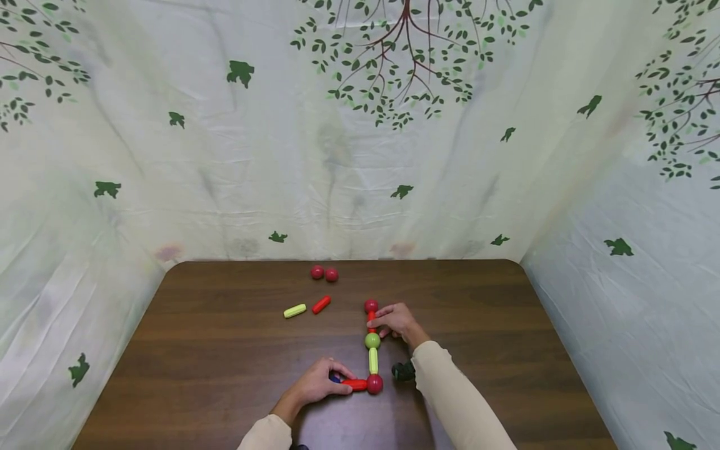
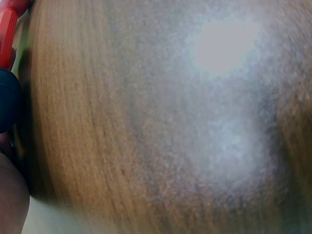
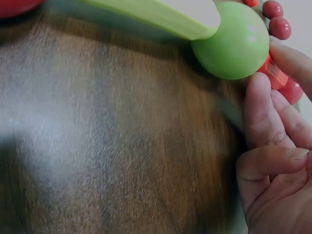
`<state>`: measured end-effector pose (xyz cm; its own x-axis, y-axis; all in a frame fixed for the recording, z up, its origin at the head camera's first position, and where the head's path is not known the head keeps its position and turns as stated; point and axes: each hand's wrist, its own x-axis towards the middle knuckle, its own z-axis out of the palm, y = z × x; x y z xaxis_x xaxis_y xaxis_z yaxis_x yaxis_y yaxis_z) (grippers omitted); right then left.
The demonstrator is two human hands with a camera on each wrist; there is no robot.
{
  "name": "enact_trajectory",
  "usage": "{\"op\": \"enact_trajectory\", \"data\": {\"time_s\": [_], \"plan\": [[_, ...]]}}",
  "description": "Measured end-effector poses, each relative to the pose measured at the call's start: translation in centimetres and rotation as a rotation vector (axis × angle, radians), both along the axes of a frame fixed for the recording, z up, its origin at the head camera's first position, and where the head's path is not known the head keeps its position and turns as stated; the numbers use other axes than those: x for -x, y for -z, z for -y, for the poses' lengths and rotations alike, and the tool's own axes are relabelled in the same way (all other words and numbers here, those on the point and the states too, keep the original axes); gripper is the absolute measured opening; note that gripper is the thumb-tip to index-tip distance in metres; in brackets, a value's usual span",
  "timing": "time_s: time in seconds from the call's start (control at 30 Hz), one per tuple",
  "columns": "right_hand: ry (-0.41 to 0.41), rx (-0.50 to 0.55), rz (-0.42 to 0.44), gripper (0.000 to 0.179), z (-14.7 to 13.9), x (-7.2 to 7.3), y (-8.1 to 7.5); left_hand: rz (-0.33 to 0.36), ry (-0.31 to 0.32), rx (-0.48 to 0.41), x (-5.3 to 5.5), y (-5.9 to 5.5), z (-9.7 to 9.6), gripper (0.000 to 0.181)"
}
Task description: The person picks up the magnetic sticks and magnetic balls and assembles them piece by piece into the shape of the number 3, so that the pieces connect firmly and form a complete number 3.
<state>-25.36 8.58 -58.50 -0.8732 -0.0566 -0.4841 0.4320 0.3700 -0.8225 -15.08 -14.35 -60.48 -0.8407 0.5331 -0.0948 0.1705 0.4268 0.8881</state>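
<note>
A chain of toy rods and balls stands on the wooden table. From the far end it runs red ball (image 1: 371, 305), red rod (image 1: 371, 316), green ball (image 1: 372, 340) (image 3: 231, 41), yellow-green rod (image 1: 374, 360) (image 3: 156, 17), red corner ball (image 1: 374, 384). A second red rod (image 1: 358, 385) (image 2: 7, 36) branches left from the corner to a dark blue ball (image 1: 335, 378) (image 2: 9, 100), partly hidden. My left hand (image 1: 317, 381) curls round the blue ball, thumb and fingertips gripping that rod's near end. My right hand (image 1: 398, 320) pinches the far red rod between thumb and fingers.
Behind the chain lie a loose yellow-green rod (image 1: 295, 311) and a loose red rod (image 1: 321, 305). Two red balls (image 1: 324, 274) sit near the table's far edge. A dark wrist camera (image 1: 402, 371) hangs by my right sleeve. Leaf-printed cloth (image 1: 337, 156) surrounds the table.
</note>
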Motion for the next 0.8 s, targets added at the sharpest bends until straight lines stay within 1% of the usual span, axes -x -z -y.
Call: {"op": "enact_trajectory", "data": {"time_s": [0.13, 0.2, 0.33, 0.43, 0.5, 0.57, 0.63, 0.7, 0.8], "plan": [[0.001, 0.026, -0.006, 0.031, -0.2, 0.0, 0.1, 0.007, 0.014, -0.001, 0.1, -0.3, 0.0, 0.021], [0.001, 0.042, -0.009, 0.030, -0.3, 0.0, 0.1, 0.026, 0.024, -0.007, 0.2, -0.5, 0.0, 0.022], [-0.002, 0.066, -0.024, 0.029, -0.3, -0.2, 0.1, 0.097, 0.053, -0.023, 0.5, -1.1, -0.1, 0.022], [-0.004, 0.075, -0.029, 0.029, -0.4, -0.2, 0.2, 0.164, 0.082, -0.047, 1.0, -1.6, 0.0, 0.023], [-0.004, 0.076, -0.024, 0.029, -0.4, -0.2, 0.3, 0.194, 0.105, -0.054, 1.4, -1.9, 0.1, 0.023], [-0.009, 0.076, -0.022, 0.030, -0.4, -0.1, 0.4, 0.204, 0.122, -0.041, 2.0, -2.4, 0.4, 0.023], [-0.013, 0.074, -0.022, 0.031, -0.4, -0.1, 0.4, 0.191, 0.125, -0.011, 2.8, -3.1, 0.8, 0.024], [-0.017, 0.071, -0.031, 0.032, -0.5, -0.1, 0.5, 0.153, 0.115, 0.030, 4.0, -3.9, 1.2, 0.026], [-0.015, 0.075, -0.037, 0.032, -0.6, 0.0, 0.6, 0.122, 0.071, 0.083, 6.2, -5.5, 2.1, 0.030]]}}
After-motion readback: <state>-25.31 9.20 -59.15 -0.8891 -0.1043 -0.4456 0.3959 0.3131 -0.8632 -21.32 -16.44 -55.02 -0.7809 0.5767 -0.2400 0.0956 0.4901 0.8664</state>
